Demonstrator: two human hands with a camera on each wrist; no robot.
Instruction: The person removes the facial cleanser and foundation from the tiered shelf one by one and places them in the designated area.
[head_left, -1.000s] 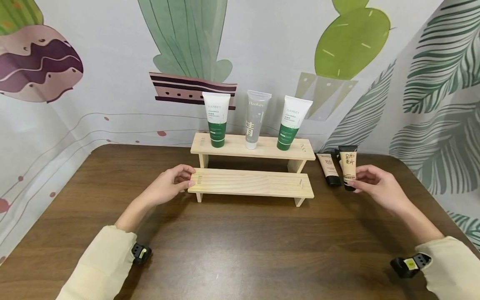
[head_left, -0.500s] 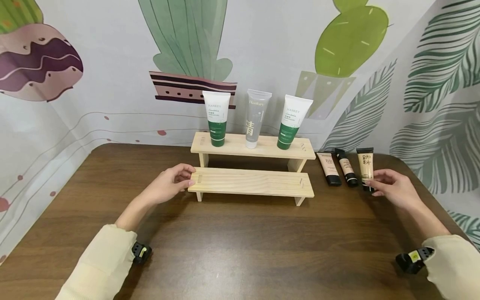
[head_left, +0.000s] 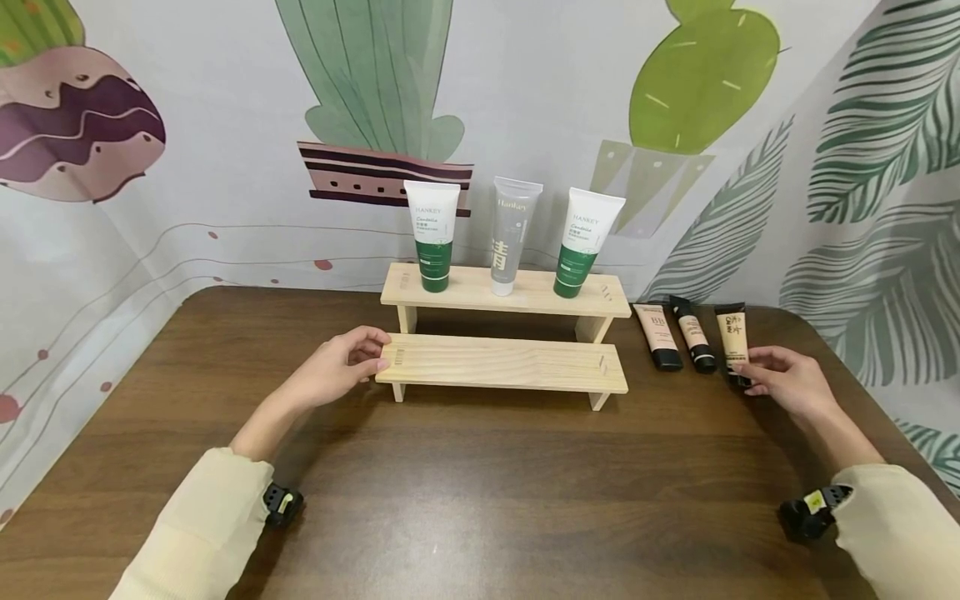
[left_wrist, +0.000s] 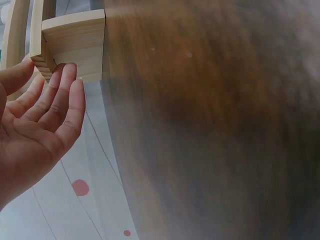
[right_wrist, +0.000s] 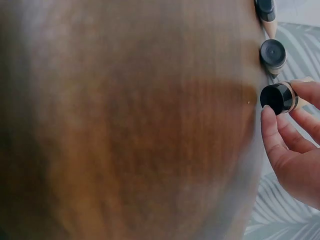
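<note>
My left hand (head_left: 337,368) grips the left end of the lower wooden shelf (head_left: 502,362), thumb on top and fingers at its end. In the left wrist view, some fingers of that hand (left_wrist: 45,117) extend past the board's edge. At the right, my right hand (head_left: 791,379) pinches a cream-coloured cosmetic tube (head_left: 732,333) near its black cap (right_wrist: 276,98). That tube lies beside two others: a pink BB cream tube (head_left: 657,332) and a slim beige tube with black ends (head_left: 693,333).
On the upper wooden shelf (head_left: 468,292) stand two white-and-green tubes, left (head_left: 433,237) and right (head_left: 585,242), with a grey tube (head_left: 513,237) between them. A cactus-printed cloth (head_left: 247,150) hangs behind the brown table (head_left: 465,492).
My right hand has carried the cream-coloured tube rightward, away from the slim beige tube it partly covered, then lowered it slightly. My left hand stays at the shelf end.
</note>
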